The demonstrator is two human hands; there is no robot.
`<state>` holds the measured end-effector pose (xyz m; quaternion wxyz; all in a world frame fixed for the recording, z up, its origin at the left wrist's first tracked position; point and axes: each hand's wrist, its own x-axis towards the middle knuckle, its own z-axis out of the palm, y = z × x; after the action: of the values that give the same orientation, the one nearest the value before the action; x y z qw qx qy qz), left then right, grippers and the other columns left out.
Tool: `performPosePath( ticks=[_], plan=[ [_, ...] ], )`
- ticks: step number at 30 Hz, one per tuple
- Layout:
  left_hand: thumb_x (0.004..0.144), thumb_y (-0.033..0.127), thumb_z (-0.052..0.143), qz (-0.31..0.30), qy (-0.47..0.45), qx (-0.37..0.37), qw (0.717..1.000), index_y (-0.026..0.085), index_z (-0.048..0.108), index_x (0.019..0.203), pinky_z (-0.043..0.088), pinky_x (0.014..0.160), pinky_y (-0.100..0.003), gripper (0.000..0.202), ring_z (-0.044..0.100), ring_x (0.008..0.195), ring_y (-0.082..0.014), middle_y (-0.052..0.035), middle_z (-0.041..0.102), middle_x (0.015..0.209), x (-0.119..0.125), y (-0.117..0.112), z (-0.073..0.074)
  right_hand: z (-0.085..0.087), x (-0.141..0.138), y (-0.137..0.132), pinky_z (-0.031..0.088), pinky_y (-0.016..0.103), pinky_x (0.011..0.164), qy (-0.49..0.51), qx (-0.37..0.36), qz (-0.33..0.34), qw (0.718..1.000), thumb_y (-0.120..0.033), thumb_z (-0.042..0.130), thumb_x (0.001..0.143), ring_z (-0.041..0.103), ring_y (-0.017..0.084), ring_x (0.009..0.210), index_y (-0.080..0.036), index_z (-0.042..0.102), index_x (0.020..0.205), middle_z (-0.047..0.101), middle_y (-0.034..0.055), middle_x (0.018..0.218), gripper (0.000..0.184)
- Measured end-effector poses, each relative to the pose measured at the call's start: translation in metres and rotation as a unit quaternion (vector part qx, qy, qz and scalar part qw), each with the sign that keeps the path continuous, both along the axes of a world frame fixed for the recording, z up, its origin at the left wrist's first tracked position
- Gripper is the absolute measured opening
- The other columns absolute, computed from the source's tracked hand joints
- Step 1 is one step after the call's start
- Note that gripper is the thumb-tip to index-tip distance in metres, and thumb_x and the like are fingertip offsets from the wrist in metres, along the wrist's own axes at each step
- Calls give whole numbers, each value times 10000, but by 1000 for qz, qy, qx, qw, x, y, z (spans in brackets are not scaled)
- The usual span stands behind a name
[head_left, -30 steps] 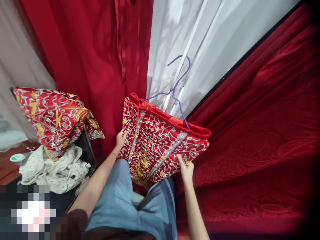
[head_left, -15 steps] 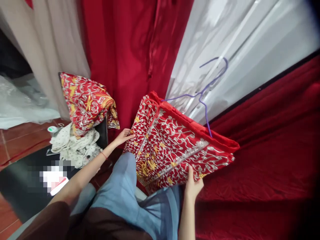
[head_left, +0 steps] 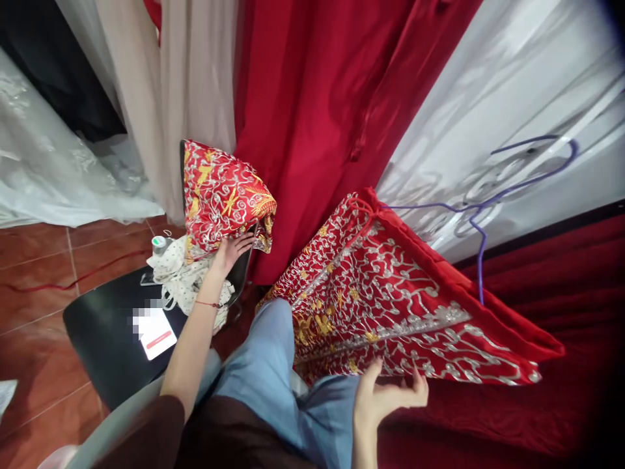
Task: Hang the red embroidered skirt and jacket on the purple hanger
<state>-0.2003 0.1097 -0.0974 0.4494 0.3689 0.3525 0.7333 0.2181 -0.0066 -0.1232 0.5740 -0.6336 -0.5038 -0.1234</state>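
- The black chair seat at the near left carries several things. A white dotted cloth lies in a heap on its far part, with a small round object with a green top just beside it. A white card with a red stripe lies flat, nearer on the seat.
- A folded red embroidered cloth hangs over the back of the chair, above the dotted cloth.
- The left hand is stretched out far to the left, the arm almost straight. Its fingers are spread open and touch the lower edge of the folded cloth. They are not closed around it.
- A red embroidered garment hangs on a purple wire hanger in the middle and right. It is tilted, with its near edge resting on the knees in blue jeans.
- The right hand is at the near hem of this garment, with the palm turned up. The fingers are loosely curled and open. One fingertip touches the hem and nothing is gripped.
- Behind, a red curtain hangs beside a white plastic cover.
- At the right there is red velvet fabric.
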Motion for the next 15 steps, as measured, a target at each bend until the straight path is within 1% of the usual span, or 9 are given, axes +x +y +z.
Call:
performPosePath(
  ticks=[1,3,6,7,9,11,12,13,15],
  plan=[
    [659,888,550,59,-15,15,998,206,633,1220,496,1041,-431,887,596,1260,-316,-169,620,1352,-1,-1,1,-1,1,-5,377,622,1047,-12,8,-3,1000,-374,656,834,373,423,1323,-114,380,1405,338,279,1396,685],
    [713,848,536,166,-50,53,983,264,598,1239,496,1046,-409,789,589,1270,-271,-119,603,1380,-1,-5,9,-4,3,-15,366,629,1048,-36,15,5,999,-368,655,832,390,421,1311,-128,431,1352,380,264,1370,615],
    [761,723,617,270,-65,94,956,274,610,1157,501,1041,-364,599,597,1236,-217,-75,645,1300,-1,-16,35,-8,4,-26,380,627,1022,-53,-6,40,998,-362,618,853,444,401,1262,-140,500,1249,465,234,1298,470],
    [774,667,648,301,-64,94,947,263,620,1108,509,1027,-349,525,609,1204,-204,-64,668,1243,0,-22,45,-8,3,-28,389,618,1011,-52,-15,52,997,-358,602,862,463,390,1242,-143,517,1215,492,224,1273,422],
    [778,564,702,366,-74,68,925,239,623,990,532,972,-317,396,643,1103,-179,-34,697,1095,6,-35,64,-5,0,-26,408,589,991,-46,-30,76,996,-352,575,877,500,365,1196,-154,546,1146,544,199,1214,336],
    [760,486,742,416,-85,40,905,218,606,885,544,919,-286,325,662,1000,-160,-7,690,956,16,-49,82,4,-6,-20,444,537,959,-33,-47,116,992,-341,543,899,544,331,1135,-170,563,1091,581,169,1155,259],
    [751,456,753,430,-80,38,898,212,598,851,544,903,-277,306,664,967,-156,1,681,907,24,-55,91,11,-11,-16,461,512,943,-28,-55,143,988,-333,528,911,565,311,1101,-178,568,1071,594,152,1125,226],
    [748,433,755,437,-64,42,896,206,596,829,542,891,-272,288,663,944,-157,3,674,873,33,-62,99,20,-16,-11,475,491,930,-26,-60,174,983,-321,517,921,582,292,1069,-187,572,1052,602,135,1095,195],
    [767,421,732,427,7,58,902,198,607,797,542,861,-276,257,660,907,-170,-5,670,828,51,-73,115,45,-30,-2,489,467,923,-37,-54,235,970,-291,510,932,599,264,1030,-201,577,1029,609,109,1055,148]
  ],
)
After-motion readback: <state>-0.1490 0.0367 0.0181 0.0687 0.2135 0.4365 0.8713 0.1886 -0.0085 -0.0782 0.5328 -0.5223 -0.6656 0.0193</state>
